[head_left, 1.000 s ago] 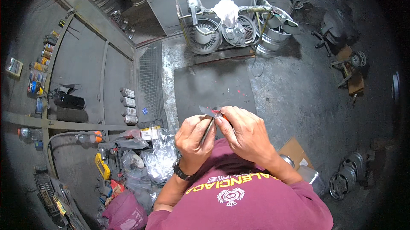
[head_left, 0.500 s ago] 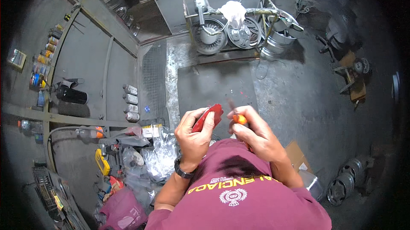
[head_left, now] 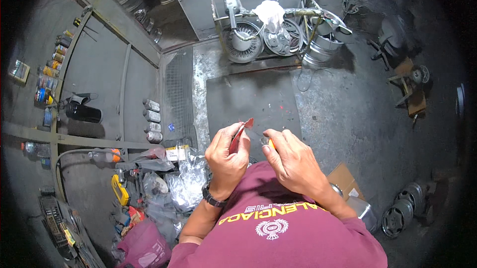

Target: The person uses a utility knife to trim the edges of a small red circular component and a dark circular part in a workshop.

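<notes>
The person stands over a grimy concrete floor (head_left: 348,119) in a workshop, both hands raised in front of the chest above a dark mat (head_left: 253,101). The left hand (head_left: 227,156) is closed, thumb and fingers pinching a slim red tool (head_left: 240,134) whose tip pokes up and to the right, toward the other hand. The right hand (head_left: 293,161) is curled, its fingertips pressed together on a small orange piece (head_left: 271,143); most of that piece is hidden by the fingers, so I cannot tell what it is. The red tool's tip and the orange piece sit near each other but apart, with a small gap between the hands. From where I stand, this looks like the moment of bringing the two together: the tool is lined up but not yet applied. The next move seems to call for a steady right-hand grip and a fine, aimed approach by the left, since both things are small and held in mid-air with nothing to brace against. At the mat's far edge stands a metal frame with wheel rims (head_left: 243,44) and a white rag (head_left: 271,12). Along the left wall, a shelf (head_left: 59,138) carries cans and bottles, and crumpled plastic bags (head_left: 186,183) lie by the person's left elbow.
</notes>
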